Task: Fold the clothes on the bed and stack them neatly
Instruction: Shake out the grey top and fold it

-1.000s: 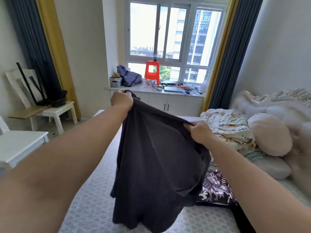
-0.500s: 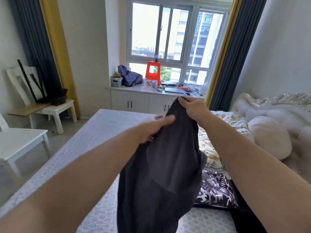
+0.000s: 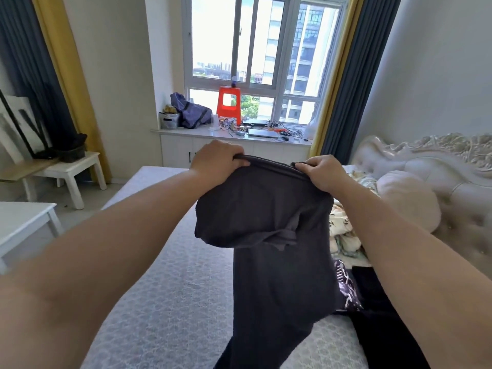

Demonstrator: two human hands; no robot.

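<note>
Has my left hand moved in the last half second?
Yes. The left hand was reaching toward the right hand; now it grips the dark garment edge, left of it.

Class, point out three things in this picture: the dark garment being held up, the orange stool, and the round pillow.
Dark garment [image 3: 269, 209]: head view, on the front panel below the gripped top edge.
Orange stool [image 3: 229, 109]: head view, on its side below the opening.
Round pillow [image 3: 407, 203]: head view, on its middle.
</note>
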